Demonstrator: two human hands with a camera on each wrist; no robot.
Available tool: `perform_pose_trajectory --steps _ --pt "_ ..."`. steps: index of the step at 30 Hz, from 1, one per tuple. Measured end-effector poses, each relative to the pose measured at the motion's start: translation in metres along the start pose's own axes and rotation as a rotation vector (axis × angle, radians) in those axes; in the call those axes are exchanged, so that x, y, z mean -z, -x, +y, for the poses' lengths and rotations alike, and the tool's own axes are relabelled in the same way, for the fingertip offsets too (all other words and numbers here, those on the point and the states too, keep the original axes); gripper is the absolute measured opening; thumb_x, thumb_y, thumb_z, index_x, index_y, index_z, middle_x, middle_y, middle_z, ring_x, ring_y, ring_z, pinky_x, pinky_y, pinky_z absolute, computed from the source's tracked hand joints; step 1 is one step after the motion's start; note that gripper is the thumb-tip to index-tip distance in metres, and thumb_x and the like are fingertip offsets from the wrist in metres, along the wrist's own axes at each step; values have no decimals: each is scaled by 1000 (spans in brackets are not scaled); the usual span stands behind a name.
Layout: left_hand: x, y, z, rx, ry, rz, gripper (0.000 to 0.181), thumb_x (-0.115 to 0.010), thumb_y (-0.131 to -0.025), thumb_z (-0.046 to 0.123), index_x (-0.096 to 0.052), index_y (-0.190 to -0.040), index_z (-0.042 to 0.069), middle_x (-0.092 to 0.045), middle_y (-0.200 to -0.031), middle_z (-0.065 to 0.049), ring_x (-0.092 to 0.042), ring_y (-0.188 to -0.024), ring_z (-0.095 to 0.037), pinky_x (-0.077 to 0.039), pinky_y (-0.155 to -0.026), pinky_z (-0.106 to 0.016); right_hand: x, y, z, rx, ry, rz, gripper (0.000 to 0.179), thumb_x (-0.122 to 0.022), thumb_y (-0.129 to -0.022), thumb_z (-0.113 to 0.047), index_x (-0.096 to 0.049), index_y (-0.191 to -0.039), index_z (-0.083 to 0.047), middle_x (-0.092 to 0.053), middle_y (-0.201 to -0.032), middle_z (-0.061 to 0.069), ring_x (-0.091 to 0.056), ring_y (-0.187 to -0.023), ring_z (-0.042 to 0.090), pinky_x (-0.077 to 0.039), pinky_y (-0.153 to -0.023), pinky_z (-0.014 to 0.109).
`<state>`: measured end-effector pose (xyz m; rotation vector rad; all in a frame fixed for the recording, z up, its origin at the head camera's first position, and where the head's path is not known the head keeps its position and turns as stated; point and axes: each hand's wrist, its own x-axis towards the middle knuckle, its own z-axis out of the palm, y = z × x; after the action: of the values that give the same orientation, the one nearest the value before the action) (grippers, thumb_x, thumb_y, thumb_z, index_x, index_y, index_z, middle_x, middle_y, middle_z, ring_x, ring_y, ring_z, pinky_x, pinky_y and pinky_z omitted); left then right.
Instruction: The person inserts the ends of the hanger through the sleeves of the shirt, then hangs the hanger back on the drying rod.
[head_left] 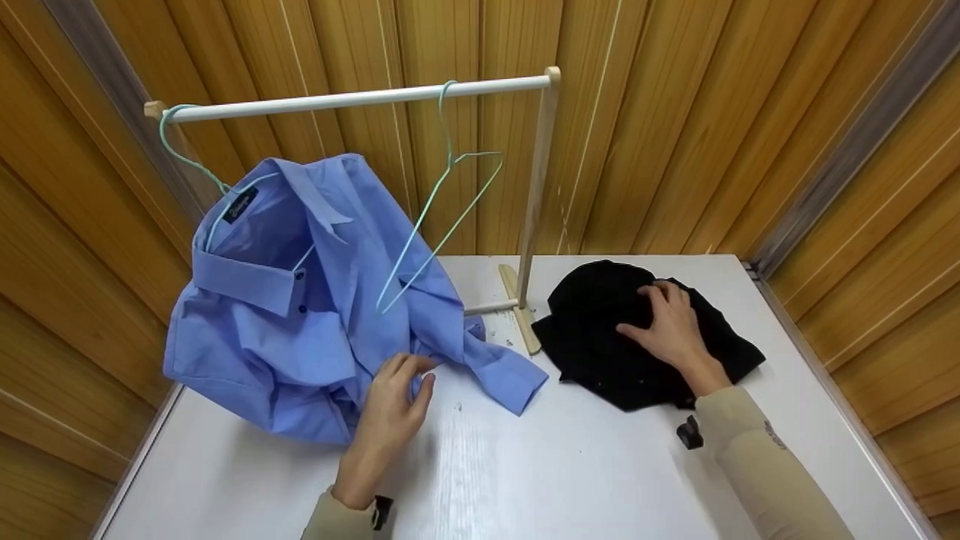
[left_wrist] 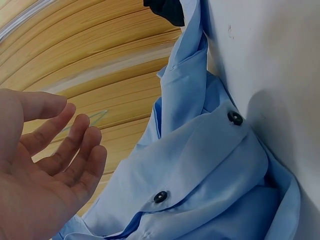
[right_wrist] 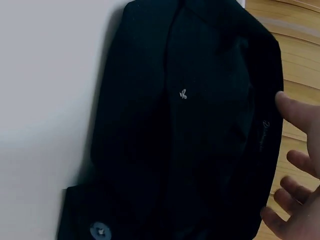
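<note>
Right hand (head_left: 672, 328), fingers parted at crumpled black cloth garment (head_left: 596, 349), looks ready for pickup, pinch probably needed next, left hand (head_left: 391, 401) loose, empty.

Glossy white tabletop (head_left: 570, 472) here, smooth blue cloth shirt (head_left: 330, 337) toward its left edge, matt black cloth garment (head_left: 600, 330) near the far right corner, wood-grained panels (head_left: 652, 150)!

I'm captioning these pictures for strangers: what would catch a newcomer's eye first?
Probably the blue shirt hanging at the left end of the white rail. Next, the crumpled black garment on the white table, beneath the right hand. Then a bare mint-green hanger toward the rail's right end.
</note>
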<state>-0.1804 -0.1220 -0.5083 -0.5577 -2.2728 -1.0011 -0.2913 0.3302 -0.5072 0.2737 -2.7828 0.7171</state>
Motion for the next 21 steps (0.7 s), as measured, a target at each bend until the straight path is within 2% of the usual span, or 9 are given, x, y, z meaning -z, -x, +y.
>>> perform_pose_trajectory --steps 4,7,9,16,21 --pt "-1 0 0 -7 -5 -2 12 -75 -88 -4 -71 -97 3 -66 -94 -6 -64 -89 -24 -53 -78 -41 -4 -3 3 -18 72 -150 88 -79 -89 -47 -41 -150 4 -20 -160 34 -13 -148 52 -9 -114 72" --pt "-2 0 -1 -5 -7 -13 11 -75 -89 -3 -71 -98 3 -66 -95 -6 -65 -90 -24 -54 -78 -42 -8 -3 3 -42 132 -273 93 -73 -91 -53 -36 -153 6 -19 -160 36 -11 -148 54 -1 -113 74" --pt "-2 0 0 1 -7 -23 11 -75 -90 -2 -71 -98 3 -66 -95 -6 -65 -90 -24 -54 -78 -42 -12 -2 2 -52 175 -324 94 -72 -91 -55 -37 -153 7 -22 -158 38 -14 -147 55 1 -111 76" --pt "-2 0 1 28 -7 -53 11 -75 -90 -2 -72 -98 5 -66 -95 -5 -64 -89 -23 -53 -78 -41 -20 -1 -4 -60 312 -388 89 -71 -92 -52 -41 -150 9 -33 -153 39 -26 -143 56 8 -109 76" --pt "-3 1 1 20 -13 -55 13 -75 -89 -3 -71 -98 5 -66 -94 -5 -63 -88 -23 -53 -77 -41 -23 0 -1 -46 307 -398 86 -71 -93 -49 -42 -148 11 -35 -149 42 -29 -141 57 0 -114 72"
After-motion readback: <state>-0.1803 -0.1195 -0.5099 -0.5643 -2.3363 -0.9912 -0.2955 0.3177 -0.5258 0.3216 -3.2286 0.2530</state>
